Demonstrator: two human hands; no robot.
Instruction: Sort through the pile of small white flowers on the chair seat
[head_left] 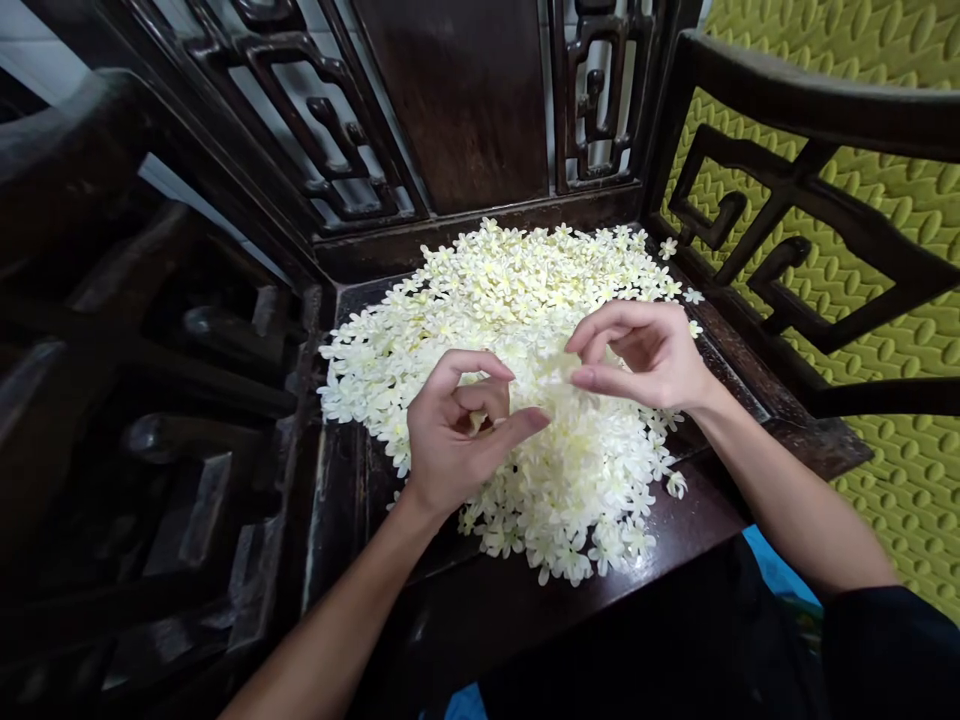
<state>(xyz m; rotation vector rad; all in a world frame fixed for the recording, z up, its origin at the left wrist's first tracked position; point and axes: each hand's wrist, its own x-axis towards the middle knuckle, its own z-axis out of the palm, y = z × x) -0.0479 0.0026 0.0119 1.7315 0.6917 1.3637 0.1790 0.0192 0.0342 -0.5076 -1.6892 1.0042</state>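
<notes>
A big heap of small white artificial-looking flowers (517, 275) with pale yellow centres covers the dark wooden seat (675, 545). Over the front left of the heap is my left hand (465, 425), its fingers curled, with a gap between thumb tip and index tip. A pale bit, seemingly a white flower, shows inside those curled fingers. My right hand (645, 355) hovers slightly farther back and to the right, thumb and fingertips close together. Beside its tips is a whitish blur, and I cannot make out what they hold. The fingertips of the two hands are apart.
A carved wooden backrest (457, 100) rises behind the heap. Openwork armrests stand at left (187, 330) and right (817, 95). Yellow-green textured fabric (900, 480) lies beyond the right armrest. A few loose flowers (676, 485) lie at the heap's edges.
</notes>
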